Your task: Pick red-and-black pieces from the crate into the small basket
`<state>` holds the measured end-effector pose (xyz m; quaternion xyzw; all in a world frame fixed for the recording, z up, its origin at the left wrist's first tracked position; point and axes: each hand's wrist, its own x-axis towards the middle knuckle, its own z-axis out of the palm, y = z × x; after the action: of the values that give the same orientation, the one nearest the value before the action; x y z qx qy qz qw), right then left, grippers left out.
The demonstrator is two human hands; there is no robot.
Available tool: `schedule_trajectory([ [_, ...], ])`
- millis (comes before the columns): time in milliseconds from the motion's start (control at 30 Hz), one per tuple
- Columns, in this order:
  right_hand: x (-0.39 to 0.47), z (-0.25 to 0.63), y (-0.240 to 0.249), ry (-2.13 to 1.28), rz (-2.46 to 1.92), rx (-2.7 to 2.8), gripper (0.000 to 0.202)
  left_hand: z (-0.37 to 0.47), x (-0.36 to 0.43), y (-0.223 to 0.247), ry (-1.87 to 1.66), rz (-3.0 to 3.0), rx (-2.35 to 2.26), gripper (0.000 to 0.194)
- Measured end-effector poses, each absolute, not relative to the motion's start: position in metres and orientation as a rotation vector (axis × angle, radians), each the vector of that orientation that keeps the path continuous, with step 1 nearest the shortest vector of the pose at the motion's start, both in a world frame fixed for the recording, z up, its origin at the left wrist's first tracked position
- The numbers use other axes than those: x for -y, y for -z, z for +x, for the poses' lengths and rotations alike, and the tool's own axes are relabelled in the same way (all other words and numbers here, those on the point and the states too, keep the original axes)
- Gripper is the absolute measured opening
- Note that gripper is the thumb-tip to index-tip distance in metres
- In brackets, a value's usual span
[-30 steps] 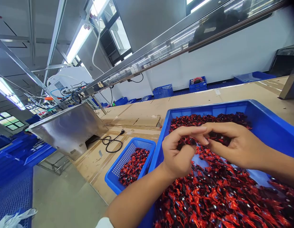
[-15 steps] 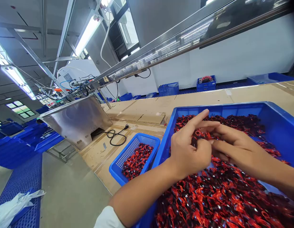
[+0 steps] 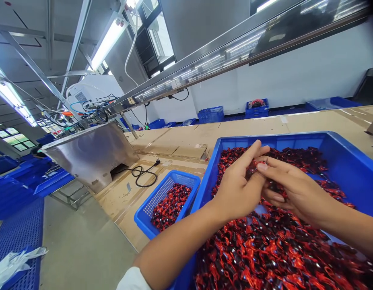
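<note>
Above a large blue bin [image 3: 352, 155], my two hands meet. My left hand [image 3: 242, 183] is curled round some small red-and-black plastic parts, glimpsed between thumb and fingers. Fingertips of my right hand [image 3: 291, 185] press against the left thumb and the parts; what exactly the right fingers pinch is hidden. Under both hands lies a thick layer of loose red-and-black plastic parts [image 3: 264, 253], some with small red rings. A smaller blue basket [image 3: 145, 205] with perforated walls stands left of the bin and holds more such parts.
The cardboard-covered table [image 3: 165, 147] carries a coiled black power cord [image 3: 144, 177] and a stainless-steel machine housing [image 3: 92, 155]. A long metal rail [image 3: 204, 68] slants overhead. Blue crates [image 3: 210, 114] line the far wall; others stack on the left.
My right thumb and fingers have shifted over the left thumb, and the left fingers have closed further around the parts. The view has turned slightly to the right.
</note>
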<state>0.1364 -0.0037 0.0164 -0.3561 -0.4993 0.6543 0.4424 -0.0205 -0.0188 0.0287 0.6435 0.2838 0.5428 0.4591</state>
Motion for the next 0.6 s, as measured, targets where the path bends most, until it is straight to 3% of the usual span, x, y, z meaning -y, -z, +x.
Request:
schedule_trajectory([
  [233,-0.003,0.139,-0.021,-1.591,-0.908,1.213,0.064,-0.019,0.016,-0.035,-1.24,1.333,-0.613,0.056],
  [433,-0.01,0.145,-0.022,-1.569,-0.878,1.273,0.054,-0.022,0.013,-0.046,-1.22,0.956,-0.665,0.017],
  [600,-0.015,0.153,-0.03,-1.605,-0.824,1.194,0.047,-0.029,0.008,-0.056,-1.091,0.467,-0.57,0.041],
])
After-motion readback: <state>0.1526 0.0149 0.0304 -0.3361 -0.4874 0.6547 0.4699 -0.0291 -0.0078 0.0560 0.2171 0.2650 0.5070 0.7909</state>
